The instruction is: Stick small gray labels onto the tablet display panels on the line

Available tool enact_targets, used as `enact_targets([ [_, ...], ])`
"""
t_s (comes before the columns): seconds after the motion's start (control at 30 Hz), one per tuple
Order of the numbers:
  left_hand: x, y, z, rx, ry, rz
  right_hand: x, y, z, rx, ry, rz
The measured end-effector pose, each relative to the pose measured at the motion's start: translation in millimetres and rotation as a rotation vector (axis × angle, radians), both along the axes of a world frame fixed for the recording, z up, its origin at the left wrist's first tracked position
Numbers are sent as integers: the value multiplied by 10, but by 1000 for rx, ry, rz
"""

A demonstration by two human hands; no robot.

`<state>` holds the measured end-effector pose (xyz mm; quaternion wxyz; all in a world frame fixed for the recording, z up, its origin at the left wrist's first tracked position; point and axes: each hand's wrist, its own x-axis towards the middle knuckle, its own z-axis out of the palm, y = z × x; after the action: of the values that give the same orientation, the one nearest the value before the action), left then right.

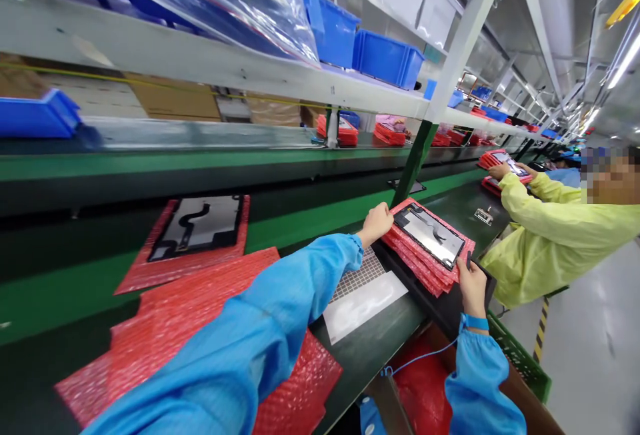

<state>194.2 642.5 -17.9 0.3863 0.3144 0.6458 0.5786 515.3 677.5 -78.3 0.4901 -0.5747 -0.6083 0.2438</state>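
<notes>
My left hand (pixel 376 223) grips the far left edge of a stack of red bubble-wrap sheets (pixel 420 268), fingers curled over it. My right hand (pixel 470 280) holds the near right corner of the same stack. A flat panel with a pale, glossy face (pixel 429 235) lies on top of the stack. Both arms are in blue sleeves; a blue wrist strap with a cord sits on my right wrist. The stack rests on a dark tray at the bench edge.
More red bubble-wrap sheets (pixel 200 302) lie at left, one carrying a dark panel (pixel 197 225). A white sheet (pixel 363 305) and a gridded mat lie on the bench. Blue bins (pixel 385 58) line the shelf. A person in yellow (pixel 555 228) works at right. A green crate (pixel 520 355) stands below.
</notes>
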Motion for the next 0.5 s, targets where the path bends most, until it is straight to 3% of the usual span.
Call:
enact_targets([
  [0.33,265,-65,-1,163,-385,-29,14,-189,-29,15,209,28],
  [0.5,353,-169,-52,198,-458,-42,-99,-380,-46,24,263,48],
])
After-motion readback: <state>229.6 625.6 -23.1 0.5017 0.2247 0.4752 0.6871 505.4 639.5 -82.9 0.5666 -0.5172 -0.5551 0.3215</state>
